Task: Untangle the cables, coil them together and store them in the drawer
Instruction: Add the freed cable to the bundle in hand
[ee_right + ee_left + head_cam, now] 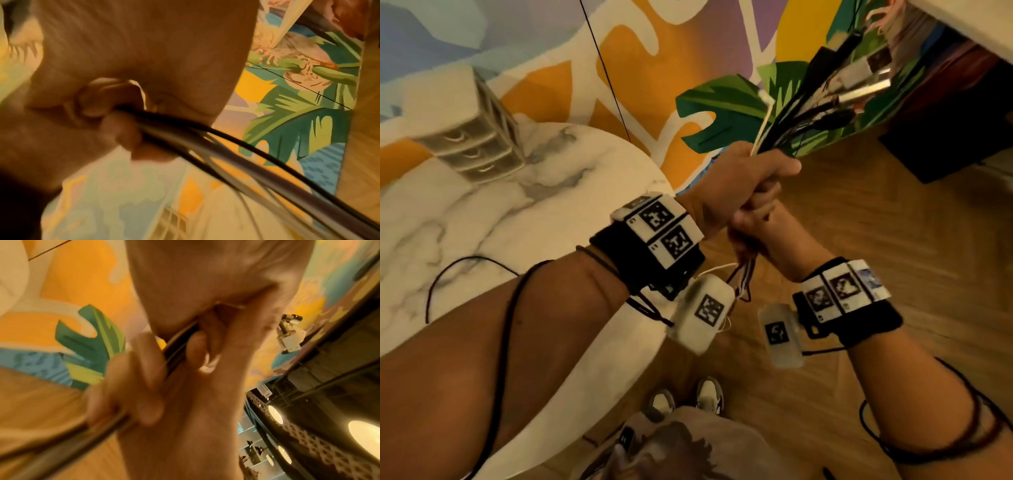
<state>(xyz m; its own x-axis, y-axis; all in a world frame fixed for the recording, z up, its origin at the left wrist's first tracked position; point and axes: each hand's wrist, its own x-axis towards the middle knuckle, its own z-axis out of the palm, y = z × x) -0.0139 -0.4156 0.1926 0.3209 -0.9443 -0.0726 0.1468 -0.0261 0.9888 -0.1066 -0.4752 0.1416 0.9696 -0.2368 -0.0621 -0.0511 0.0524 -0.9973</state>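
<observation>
- Far left on the marble bench (524,212), the small drawer unit (472,137) stands with its drawers apparently closed; that is where the bundle should end up, and it sits well apart from the action.
- A loose black cord (465,263) lies on the bench; whether it belongs to the job I cannot tell.
- Centre, raised over the wooden floor (893,222), the left hand (739,185) is fisted round the cables (804,116), plug ends fanning up and right, probably gathered level for an even coil.
- Just below, touching it, the right hand (753,222) is curled round the same strands, likely to run down them and strip out twists.
- The tails (743,277) dangle beneath both fists, still uncoiled.
- The left wrist view shows fingers (148,360) wrapped over dark strands.
- The right wrist view shows the cables streaming out of a closed fist; coiling, I judge, is not yet begun.
</observation>
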